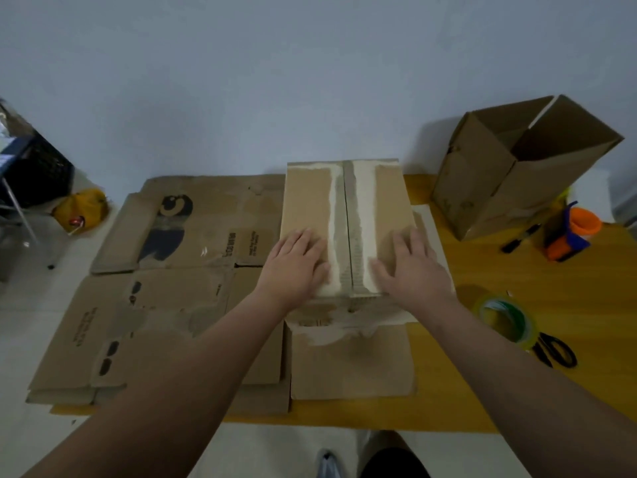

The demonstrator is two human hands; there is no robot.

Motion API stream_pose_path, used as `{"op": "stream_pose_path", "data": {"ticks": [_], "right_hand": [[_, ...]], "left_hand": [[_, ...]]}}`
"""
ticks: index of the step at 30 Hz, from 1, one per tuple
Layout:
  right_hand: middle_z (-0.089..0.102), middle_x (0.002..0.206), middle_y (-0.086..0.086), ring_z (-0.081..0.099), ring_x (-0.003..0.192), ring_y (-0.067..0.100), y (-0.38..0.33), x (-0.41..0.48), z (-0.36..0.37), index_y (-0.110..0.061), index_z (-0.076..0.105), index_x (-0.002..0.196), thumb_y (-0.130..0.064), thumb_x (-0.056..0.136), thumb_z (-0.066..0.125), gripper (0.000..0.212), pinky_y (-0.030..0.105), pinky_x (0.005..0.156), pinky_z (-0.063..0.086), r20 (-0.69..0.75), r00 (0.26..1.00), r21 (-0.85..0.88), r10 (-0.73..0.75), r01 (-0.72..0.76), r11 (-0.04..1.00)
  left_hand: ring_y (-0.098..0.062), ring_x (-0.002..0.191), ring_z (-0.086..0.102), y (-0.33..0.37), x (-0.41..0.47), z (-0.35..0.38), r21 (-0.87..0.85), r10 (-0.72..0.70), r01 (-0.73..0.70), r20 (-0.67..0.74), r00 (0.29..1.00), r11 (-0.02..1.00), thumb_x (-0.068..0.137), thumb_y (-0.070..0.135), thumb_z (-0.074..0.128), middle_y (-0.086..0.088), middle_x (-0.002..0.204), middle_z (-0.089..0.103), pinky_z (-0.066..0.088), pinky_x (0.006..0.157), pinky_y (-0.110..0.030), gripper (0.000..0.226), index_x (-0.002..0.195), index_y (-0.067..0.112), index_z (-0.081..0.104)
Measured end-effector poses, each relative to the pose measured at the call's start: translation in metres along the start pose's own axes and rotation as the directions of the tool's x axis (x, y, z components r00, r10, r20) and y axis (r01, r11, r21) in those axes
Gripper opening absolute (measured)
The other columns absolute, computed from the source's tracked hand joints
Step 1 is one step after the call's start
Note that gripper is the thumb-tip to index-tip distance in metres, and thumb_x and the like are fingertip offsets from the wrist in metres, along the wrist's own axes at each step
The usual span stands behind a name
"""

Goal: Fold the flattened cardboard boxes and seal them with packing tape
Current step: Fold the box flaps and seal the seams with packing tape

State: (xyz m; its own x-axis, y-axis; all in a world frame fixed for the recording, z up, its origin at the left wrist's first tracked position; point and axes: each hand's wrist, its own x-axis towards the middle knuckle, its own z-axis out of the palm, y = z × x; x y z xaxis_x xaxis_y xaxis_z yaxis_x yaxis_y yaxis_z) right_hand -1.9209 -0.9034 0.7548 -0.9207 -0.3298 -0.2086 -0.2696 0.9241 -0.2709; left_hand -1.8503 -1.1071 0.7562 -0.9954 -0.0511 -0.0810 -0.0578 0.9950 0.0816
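Left hand [296, 260] and right hand [410, 267] flat, fingers released, pressing shut the top flaps of the box [310, 201] at centre, seam apparently untaped. Risk of flaps springing open on lifting either palm toward the tape roll [505, 319] at 4 o'clock. Flattened boxes [172, 270] crowding 9 o'clock, open box [510, 174] at 1 o'clock; bare table [517, 270] at 3 o'clock.
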Motion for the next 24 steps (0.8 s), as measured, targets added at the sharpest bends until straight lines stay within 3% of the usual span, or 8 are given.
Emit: {"op": "stream_pose_path", "data": {"ticks": [7, 11, 14, 16, 19, 22, 24], "right_hand": [[-0.005, 0.162, 0.008, 0.019, 0.145, 0.035, 0.008, 0.086, -0.022, -0.024, 0.003, 0.155, -0.059, 0.097, 0.032, 0.074, 0.047, 0.113, 0.029, 0.07, 0.997, 0.161, -0.014, 0.003, 0.987], [0.025, 0.157, 0.013, 0.038, 0.136, 0.035, 0.008, 0.141, -0.039, -0.018, -0.001, 0.155, -0.053, 0.096, 0.045, 0.083, 0.043, 0.108, 0.036, 0.085, 0.996, 0.37, 0.007, -0.038, 0.928], [0.04, 0.148, 0.014, 0.041, 0.133, 0.033, 0.004, 0.18, -0.056, -0.006, 0.02, 0.151, -0.051, 0.096, 0.048, 0.076, 0.037, 0.107, 0.034, 0.17, 0.977, 0.571, 0.126, -0.202, 0.796], [0.041, 0.148, 0.016, 0.042, 0.132, 0.033, -0.001, 0.197, -0.062, -0.003, 0.033, 0.146, -0.055, 0.094, 0.048, 0.076, 0.04, 0.109, 0.036, 0.25, 0.946, 0.693, 0.207, -0.324, 0.644], [0.036, 0.151, 0.014, 0.039, 0.135, 0.032, -0.009, 0.209, -0.062, -0.001, 0.03, 0.147, -0.055, 0.093, 0.05, 0.079, 0.036, 0.108, 0.034, 0.291, 0.927, 0.762, 0.236, -0.374, 0.528], [0.04, 0.147, 0.013, 0.041, 0.132, 0.031, -0.017, 0.206, -0.066, -0.001, 0.024, 0.147, -0.056, 0.089, 0.057, 0.087, 0.034, 0.101, 0.036, 0.249, 0.926, 0.809, 0.283, -0.36, 0.465], [0.039, 0.148, 0.013, 0.041, 0.132, 0.031, -0.021, 0.197, -0.077, 0.0, 0.02, 0.148, -0.06, 0.085, 0.059, 0.095, 0.035, 0.101, 0.036, 0.202, 0.927, 0.838, 0.316, -0.33, 0.434]], "left_hand": [[-0.023, 0.148, 0.0, -0.018, 0.076, -0.012, -0.058, -0.11, 0.115, 0.079, 0.991, 0.992, 0.101, 0.051, 0.02, -0.006, 0.161, 0.004, 0.002, 0.12, -0.042, 0.058, 0.153, 0.026, 0.013], [-0.033, 0.147, 0.0, -0.027, 0.128, -0.02, -0.134, -0.266, 0.276, 0.086, 0.96, 0.952, 0.1, 0.051, 0.027, -0.012, 0.161, -0.004, 0.007, 0.118, -0.049, 0.06, 0.153, 0.026, 0.013], [-0.041, 0.143, 0.018, -0.034, 0.165, -0.029, -0.359, -0.457, 0.483, 0.16, 0.875, 0.798, 0.097, 0.051, 0.042, -0.019, 0.159, -0.007, 0.023, 0.115, -0.05, 0.076, 0.154, 0.019, 0.003], [-0.04, 0.136, 0.034, -0.04, 0.179, -0.032, -0.502, -0.544, 0.568, 0.212, 0.812, 0.652, 0.093, 0.053, 0.049, -0.023, 0.157, 0.013, 0.033, 0.11, -0.048, 0.089, 0.153, 0.014, -0.004], [-0.036, 0.131, 0.041, -0.042, 0.184, -0.034, -0.552, -0.627, 0.609, 0.188, 0.756, 0.57, 0.089, 0.058, 0.052, -0.022, 0.146, 0.038, 0.037, 0.106, -0.044, 0.093, 0.151, 0.005, 0.009], [-0.036, 0.13, 0.04, -0.039, 0.178, -0.043, -0.593, -0.709, 0.621, 0.116, 0.696, 0.512, 0.085, 0.064, 0.053, -0.021, 0.142, 0.04, 0.034, 0.105, -0.043, 0.088, 0.144, 0.003, 0.028], [-0.037, 0.131, 0.037, -0.036, 0.169, -0.057, -0.639, -0.743, 0.611, 0.09, 0.663, 0.467, 0.085, 0.064, 0.054, -0.021, 0.143, 0.035, 0.033, 0.106, -0.043, 0.092, 0.145, 0.001, 0.025]]}}
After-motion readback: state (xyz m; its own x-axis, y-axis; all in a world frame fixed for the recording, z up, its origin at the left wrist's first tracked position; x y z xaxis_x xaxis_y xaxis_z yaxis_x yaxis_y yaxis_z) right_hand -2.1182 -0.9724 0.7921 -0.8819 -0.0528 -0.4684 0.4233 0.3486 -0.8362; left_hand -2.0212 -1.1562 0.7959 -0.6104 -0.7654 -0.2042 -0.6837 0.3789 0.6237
